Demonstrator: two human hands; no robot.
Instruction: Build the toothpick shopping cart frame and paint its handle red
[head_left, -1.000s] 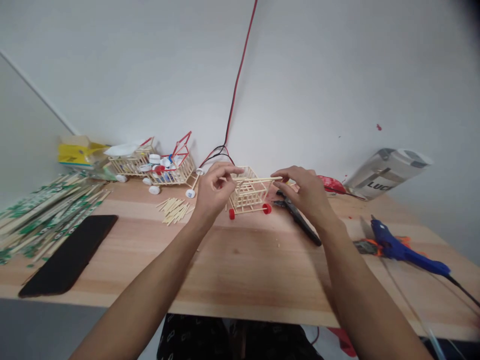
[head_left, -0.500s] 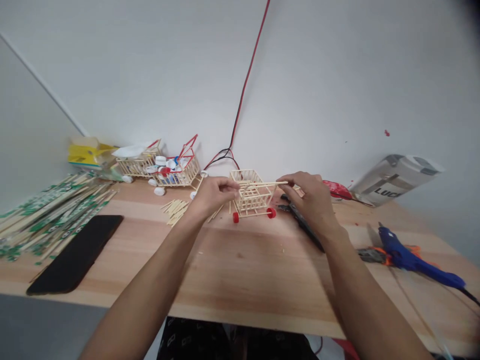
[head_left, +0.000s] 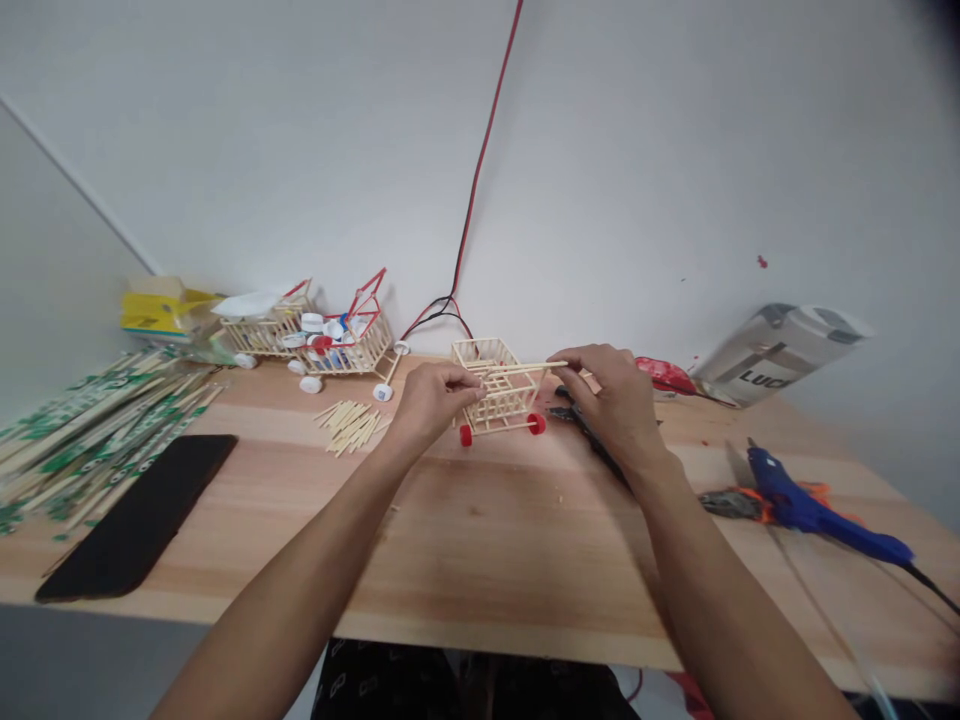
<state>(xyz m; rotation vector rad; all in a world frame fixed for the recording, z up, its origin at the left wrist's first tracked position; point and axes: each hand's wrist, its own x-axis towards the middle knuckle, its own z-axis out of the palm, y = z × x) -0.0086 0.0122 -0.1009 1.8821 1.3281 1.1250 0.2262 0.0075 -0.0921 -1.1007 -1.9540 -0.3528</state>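
A small cart made of thin wooden sticks [head_left: 504, 405] stands upright on the table, its near red bottle-cap wheels facing me. Over its top, a thin wooden stick [head_left: 529, 369] lies nearly level between my two hands. My left hand [head_left: 439, 402] is closed in a pinch at the stick's left end, close to the cart's left side. At the other end, the thumb and fingers of my right hand [head_left: 613, 400] pinch the same stick. Whether the stick touches the cart's frame cannot be made out.
Cut sticks [head_left: 351, 426] lie left of my left hand. Behind them stand finished carts [head_left: 341, 350], one filled with caps. A black phone [head_left: 142, 515] and wrapped chopsticks [head_left: 97, 430] lie left. Black pliers [head_left: 592, 432] lie under my right hand; a blue glue gun [head_left: 817, 515] rests right.
The view has shifted slightly, moving the scene a little left. My left fingertips have moved a little right relative to the cart. Both hands keep their pinch.
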